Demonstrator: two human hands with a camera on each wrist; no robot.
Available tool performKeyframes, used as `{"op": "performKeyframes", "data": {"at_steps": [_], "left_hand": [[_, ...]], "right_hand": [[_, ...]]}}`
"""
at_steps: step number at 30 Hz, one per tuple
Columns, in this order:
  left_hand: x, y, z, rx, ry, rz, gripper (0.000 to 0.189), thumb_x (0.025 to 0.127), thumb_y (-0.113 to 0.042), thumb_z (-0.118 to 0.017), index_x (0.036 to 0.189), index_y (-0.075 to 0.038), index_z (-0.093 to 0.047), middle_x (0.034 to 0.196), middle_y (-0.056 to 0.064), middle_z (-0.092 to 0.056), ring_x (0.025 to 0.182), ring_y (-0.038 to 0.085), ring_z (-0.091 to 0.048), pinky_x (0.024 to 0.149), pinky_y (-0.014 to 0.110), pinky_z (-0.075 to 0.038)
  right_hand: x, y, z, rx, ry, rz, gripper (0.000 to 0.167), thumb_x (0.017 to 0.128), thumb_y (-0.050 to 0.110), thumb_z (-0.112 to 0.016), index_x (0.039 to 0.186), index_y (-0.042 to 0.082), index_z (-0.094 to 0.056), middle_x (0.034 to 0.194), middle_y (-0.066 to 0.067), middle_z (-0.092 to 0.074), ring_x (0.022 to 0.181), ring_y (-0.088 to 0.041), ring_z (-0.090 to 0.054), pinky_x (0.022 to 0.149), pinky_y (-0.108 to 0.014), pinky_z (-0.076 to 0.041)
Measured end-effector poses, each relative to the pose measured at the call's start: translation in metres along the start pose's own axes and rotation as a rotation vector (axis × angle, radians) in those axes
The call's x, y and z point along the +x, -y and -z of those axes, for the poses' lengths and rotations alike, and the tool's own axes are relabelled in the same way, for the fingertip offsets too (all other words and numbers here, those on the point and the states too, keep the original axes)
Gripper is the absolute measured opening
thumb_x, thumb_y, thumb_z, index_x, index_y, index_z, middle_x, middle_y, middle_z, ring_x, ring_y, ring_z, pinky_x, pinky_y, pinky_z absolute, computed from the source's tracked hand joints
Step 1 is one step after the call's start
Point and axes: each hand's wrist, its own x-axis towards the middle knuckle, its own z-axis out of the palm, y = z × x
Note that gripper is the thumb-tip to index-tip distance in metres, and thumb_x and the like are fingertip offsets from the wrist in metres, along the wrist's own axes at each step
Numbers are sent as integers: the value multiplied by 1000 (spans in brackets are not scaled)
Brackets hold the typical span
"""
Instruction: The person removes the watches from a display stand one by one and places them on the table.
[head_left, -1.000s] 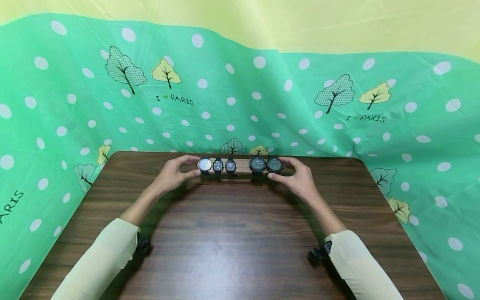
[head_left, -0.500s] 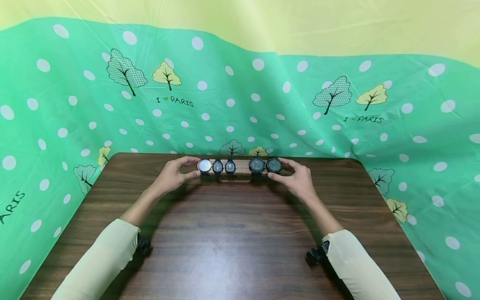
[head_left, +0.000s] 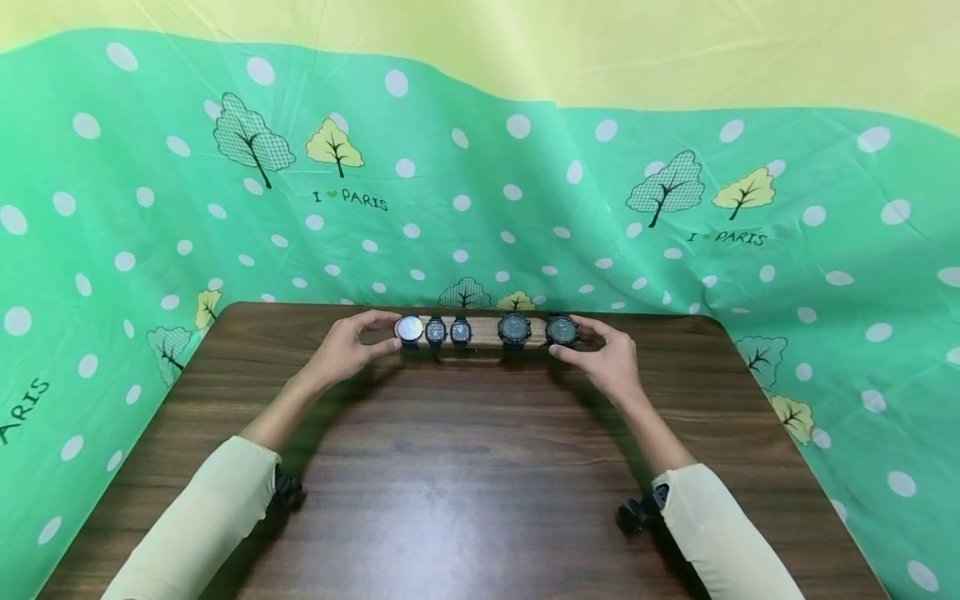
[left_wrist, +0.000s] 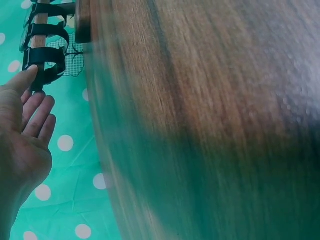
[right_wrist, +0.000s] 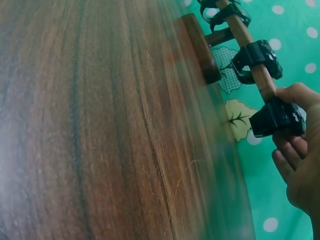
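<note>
A wooden watch stand (head_left: pixel 489 332) with a horizontal bar stands at the table's far edge, bearing several wristwatches. My left hand (head_left: pixel 347 348) pinches the silver-faced watch (head_left: pixel 409 329) at the bar's left end; in the left wrist view the thumb (left_wrist: pixel 31 71) lies against its black strap (left_wrist: pixel 46 56). At the other end my right hand (head_left: pixel 611 360) grips a chunky black watch (head_left: pixel 562 331) between thumb and fingers. Another black watch (head_left: pixel 514 330) sits left of it, with bare wood between them. Two smaller dark watches (head_left: pixel 436 331) are beside the silver-faced one.
The dark wooden table (head_left: pixel 435 467) spreads out in front of the stand. Behind it hangs a green and yellow cloth (head_left: pixel 480 167) with dots and trees. A small black camera (head_left: pixel 636 512) is on the right wrist, another (head_left: pixel 288 490) on the left.
My right hand has moved right along the bar with the rightmost black watch, opening a gap between it and its neighbour. The left hand has stayed in place.
</note>
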Motion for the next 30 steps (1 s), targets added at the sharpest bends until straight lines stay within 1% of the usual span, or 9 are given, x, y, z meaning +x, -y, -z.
{"op": "performKeyframes", "data": {"at_steps": [5, 8, 13, 19, 26, 30], "left_hand": [[2, -2, 0, -5, 5, -2, 45, 102, -20, -86, 143, -7, -74, 145, 18, -77, 141, 42, -70, 122, 67, -52], [2, -1, 0, -9, 8, 6, 44, 102, -20, -86, 143, -7, -74, 145, 18, -77, 142, 42, -69, 122, 66, -52], [1, -1, 1, -1, 10, 11, 45, 102, -20, -86, 144, -7, -74, 146, 18, -77, 142, 42, -69, 123, 67, -51], [0, -1, 1, 9, 11, 5, 45, 103, -20, -85, 144, -6, -74, 146, 19, -77, 142, 43, -69, 123, 67, -51], [0, 0, 1, 16, 16, 27, 46, 103, -21, -86, 145, -7, -74, 147, 18, -76, 144, 42, -68, 123, 66, -51], [1, 0, 0, 18, 12, 25, 46, 103, -20, -86, 145, -7, -73, 146, 19, -76, 141, 43, -69, 122, 66, -52]], "right_hand": [[2, -1, 5, 46, -13, -16, 65, 86, 21, -100, 145, 7, -76, 132, -24, -80, 100, -1, -74, 85, -6, -59], [3, -2, 8, 88, -14, -25, 66, 86, 16, -100, 145, 4, -75, 134, -27, -78, 96, 8, -71, 87, -7, -60], [1, -5, 13, 100, -18, -63, 68, 85, 16, -100, 147, 4, -74, 138, -26, -76, 98, 9, -70, 88, -6, -59], [0, -7, 20, 68, -21, -93, 69, 85, 19, -101, 147, 6, -74, 139, -25, -76, 97, 9, -69, 87, -5, -58], [0, -9, 26, 66, -30, -116, 69, 85, 22, -101, 148, 8, -74, 138, -24, -76, 97, 6, -70, 85, -6, -58], [-1, -10, 29, 75, -36, -128, 69, 85, 21, -101, 148, 8, -74, 134, -18, -77, 96, 7, -70, 84, -7, -59]]}}
